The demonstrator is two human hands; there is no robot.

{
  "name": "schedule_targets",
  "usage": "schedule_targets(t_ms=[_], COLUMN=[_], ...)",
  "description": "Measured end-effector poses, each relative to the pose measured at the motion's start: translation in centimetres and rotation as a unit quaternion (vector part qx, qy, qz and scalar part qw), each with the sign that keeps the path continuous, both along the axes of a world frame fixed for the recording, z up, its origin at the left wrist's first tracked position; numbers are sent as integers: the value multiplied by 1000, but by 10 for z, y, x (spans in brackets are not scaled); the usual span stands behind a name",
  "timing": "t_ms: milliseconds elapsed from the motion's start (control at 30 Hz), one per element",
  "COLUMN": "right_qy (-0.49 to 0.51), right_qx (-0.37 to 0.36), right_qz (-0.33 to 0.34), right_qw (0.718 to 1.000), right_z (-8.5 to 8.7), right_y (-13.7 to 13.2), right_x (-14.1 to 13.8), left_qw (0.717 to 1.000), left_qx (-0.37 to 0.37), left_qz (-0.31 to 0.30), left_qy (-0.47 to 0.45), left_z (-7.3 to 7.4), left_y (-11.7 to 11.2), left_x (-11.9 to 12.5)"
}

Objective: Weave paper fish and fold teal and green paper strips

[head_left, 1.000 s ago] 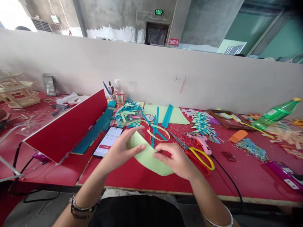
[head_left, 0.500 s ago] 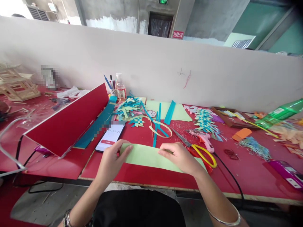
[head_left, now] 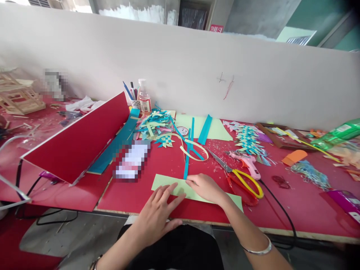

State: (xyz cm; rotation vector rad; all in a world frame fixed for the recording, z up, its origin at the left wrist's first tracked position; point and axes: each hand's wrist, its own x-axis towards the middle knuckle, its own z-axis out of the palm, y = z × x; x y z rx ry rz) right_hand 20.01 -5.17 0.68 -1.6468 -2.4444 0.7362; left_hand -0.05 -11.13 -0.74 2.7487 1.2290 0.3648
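Observation:
A light green paper strip (head_left: 233, 199) lies flat on the red tabletop along its front part. My left hand (head_left: 161, 204) rests with fingers spread, its fingertips on the left half of this strip. My right hand (head_left: 206, 187) is closed at the strip's upper edge, thumb and fingers together on the paper. Just beyond those fingertips is the lower end of a narrow blue paper strip (head_left: 186, 167); whether they touch it I cannot tell. Scissors (head_left: 236, 176) with yellow and red handles lie to the right of my right hand.
Behind are a heap of cut paper strips (head_left: 154, 125), a bottle (head_left: 144, 99) and a green sheet (head_left: 222, 129). A red board (head_left: 81, 140) stands at left near a blurred phone (head_left: 133, 159). A pink glue gun (head_left: 249, 163) and a woven paper piece (head_left: 249, 138) lie at right.
The green strip, raised between both hands before, now lies on the table. My left hand has let go and spread over it; my right hand has shifted slightly left along the upper edge.

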Motion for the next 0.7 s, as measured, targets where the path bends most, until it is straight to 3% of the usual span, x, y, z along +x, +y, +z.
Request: schedule_targets(t_ms=[200,567,700], right_qy=[-28,-142,-154], right_qx=[19,71,146], right_qz=[12,-11,-21], right_qw=[999,987,977], right_z=[1,0,-2], right_y=[1,0,-7], right_x=[-1,-6,-4], left_qw=[998,995,995], left_qx=[-19,-52,-49], left_qz=[36,60,71], left_qy=[42,54,58], left_z=[-7,-5,-7], left_y=[-3,-3,-3], left_x=[11,18,21])
